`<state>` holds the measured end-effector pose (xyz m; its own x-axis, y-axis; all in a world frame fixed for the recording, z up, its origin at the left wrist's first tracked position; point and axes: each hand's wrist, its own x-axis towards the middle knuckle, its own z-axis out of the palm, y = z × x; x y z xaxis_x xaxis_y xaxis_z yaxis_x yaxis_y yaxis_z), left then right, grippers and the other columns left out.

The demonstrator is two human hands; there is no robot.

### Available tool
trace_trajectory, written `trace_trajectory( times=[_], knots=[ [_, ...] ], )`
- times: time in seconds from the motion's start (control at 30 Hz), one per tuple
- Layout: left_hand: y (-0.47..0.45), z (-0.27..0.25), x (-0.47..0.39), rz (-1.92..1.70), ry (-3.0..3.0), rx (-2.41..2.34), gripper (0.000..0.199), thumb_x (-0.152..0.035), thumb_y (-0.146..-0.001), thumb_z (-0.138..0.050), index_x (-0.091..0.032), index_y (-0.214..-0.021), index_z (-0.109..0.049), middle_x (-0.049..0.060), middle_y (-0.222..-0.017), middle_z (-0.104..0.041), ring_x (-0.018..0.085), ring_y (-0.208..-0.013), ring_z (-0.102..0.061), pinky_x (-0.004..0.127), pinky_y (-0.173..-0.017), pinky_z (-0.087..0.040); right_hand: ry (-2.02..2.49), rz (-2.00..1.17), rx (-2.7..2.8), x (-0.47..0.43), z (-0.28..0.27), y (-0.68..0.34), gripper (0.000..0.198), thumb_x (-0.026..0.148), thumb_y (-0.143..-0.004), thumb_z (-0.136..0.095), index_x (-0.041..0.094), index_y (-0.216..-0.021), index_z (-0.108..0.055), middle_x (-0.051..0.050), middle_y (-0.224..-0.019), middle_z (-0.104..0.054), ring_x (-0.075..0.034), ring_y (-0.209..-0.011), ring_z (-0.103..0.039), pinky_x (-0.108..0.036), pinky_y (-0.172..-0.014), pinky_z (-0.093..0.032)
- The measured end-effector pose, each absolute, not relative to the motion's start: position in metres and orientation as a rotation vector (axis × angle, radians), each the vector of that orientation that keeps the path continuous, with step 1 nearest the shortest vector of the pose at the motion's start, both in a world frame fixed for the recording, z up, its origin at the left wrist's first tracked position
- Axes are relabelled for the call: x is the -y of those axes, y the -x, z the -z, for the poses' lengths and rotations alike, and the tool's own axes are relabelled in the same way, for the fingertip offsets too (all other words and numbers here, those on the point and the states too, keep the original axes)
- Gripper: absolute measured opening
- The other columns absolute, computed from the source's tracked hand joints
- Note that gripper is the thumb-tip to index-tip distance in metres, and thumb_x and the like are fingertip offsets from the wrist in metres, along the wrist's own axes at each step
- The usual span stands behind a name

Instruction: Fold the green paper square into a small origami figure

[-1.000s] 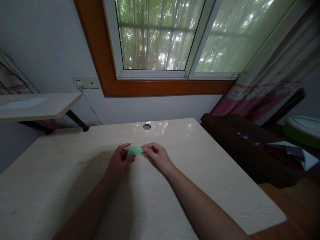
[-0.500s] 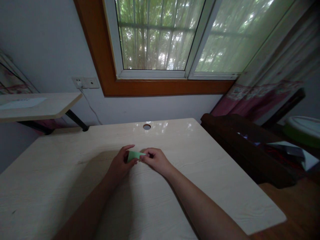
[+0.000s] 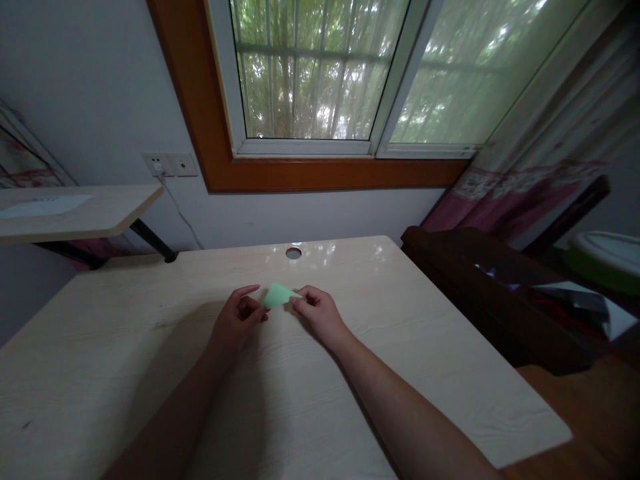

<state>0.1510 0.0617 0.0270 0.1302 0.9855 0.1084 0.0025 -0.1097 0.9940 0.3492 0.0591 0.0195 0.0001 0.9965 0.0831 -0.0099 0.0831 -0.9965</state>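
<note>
A small piece of green paper (image 3: 279,294), roughly triangular and apparently folded, is held up between my two hands just over the desk. My right hand (image 3: 320,313) pinches its narrow right corner between thumb and fingers. At the lower left corner, the thumb of my left hand (image 3: 239,317) and a finger close on the edge, while the index finger sticks out above. The paper's broad face is turned toward me. Its underside is hidden.
The pale wood desk (image 3: 320,413) has a round cable hole (image 3: 293,253) near its back edge. A raised shelf (image 3: 100,217) on black legs stands at the left. Beyond the right edge is a dark wooden bench (image 3: 480,293) with things on it.
The green paper has swung up and turned, so more of its face shows. My left fingers have shifted to its lower left corner. My right hand has moved slightly right.
</note>
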Motion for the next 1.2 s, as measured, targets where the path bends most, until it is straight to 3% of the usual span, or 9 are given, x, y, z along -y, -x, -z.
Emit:
trace_trajectory(
  times=[0.47,0.8,1.2],
  knots=[
    [-0.1491,-0.0258,-0.0641,-1.274,-1.362,-1.11,0.037,-0.034,-0.08,-0.065,-0.018,-0.112,-0.058,0.003,-0.092,-0.064,0.015,-0.076,-0.065,0.029,-0.069,-0.053,1.106,-1.155,1.147,-0.0631,-0.0223,-0.3522,0.024,0.039,-0.076,-0.067,0.016,-0.069,-0.063,-0.001,-0.062,-0.061,-0.012,-0.057,-0.05,-0.024,-0.058,-0.038],
    [-0.1469,-0.0296,-0.0606,-0.926,-1.546,-1.18,0.025,-0.041,-0.082,-0.064,-0.017,-0.077,-0.068,0.002,-0.072,-0.068,0.016,-0.07,-0.063,0.027,-0.069,-0.048,1.136,-1.18,1.331,-0.0567,-0.0209,-0.3497,0.023,0.039,-0.078,-0.067,0.016,-0.074,-0.067,-0.001,-0.066,-0.064,-0.012,-0.058,-0.05,-0.023,-0.055,-0.036],
    [-0.1464,-0.0251,-0.0615,-0.901,-1.566,-1.205,0.025,-0.04,-0.081,-0.064,-0.017,-0.073,-0.067,0.002,-0.068,-0.068,0.017,-0.067,-0.064,0.027,-0.067,-0.049,1.175,-0.99,1.297,-0.0566,-0.0225,-0.3502,0.02,0.035,-0.08,-0.065,0.016,-0.075,-0.068,-0.001,-0.066,-0.062,-0.013,-0.059,-0.049,-0.024,-0.057,-0.037]
  ],
)
